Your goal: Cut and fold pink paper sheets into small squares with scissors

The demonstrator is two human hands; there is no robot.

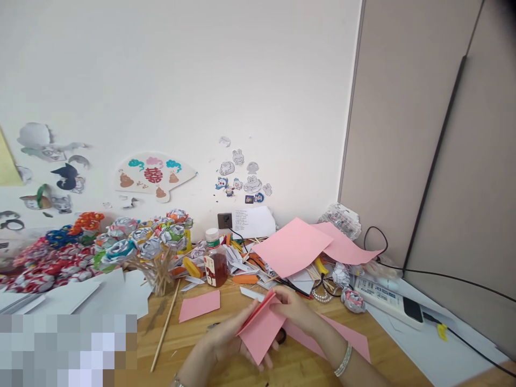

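Both of my hands hold a folded pink paper sheet (pixel 263 328) just above the wooden desk (pixel 193 344). My left hand (pixel 223 338) grips its lower left side from beneath. My right hand (pixel 296 312) pinches its upper right edge, a silver bracelet (pixel 344 360) on that wrist. Another pink sheet (pixel 346 338) lies flat under my right forearm. A small pink rectangle (pixel 199 305) lies on the desk to the left of my hands.
A bottle with brown liquid (pixel 215 263) stands behind the hands beside paper scraps. Paper flowers on sticks (pixel 153 242) fill the left. Larger pink sheets (pixel 294 246) lean at the back. A wooden stick (pixel 165 328), pearl beads (pixel 324 294) and a white power strip (pixel 387 301) lie around.
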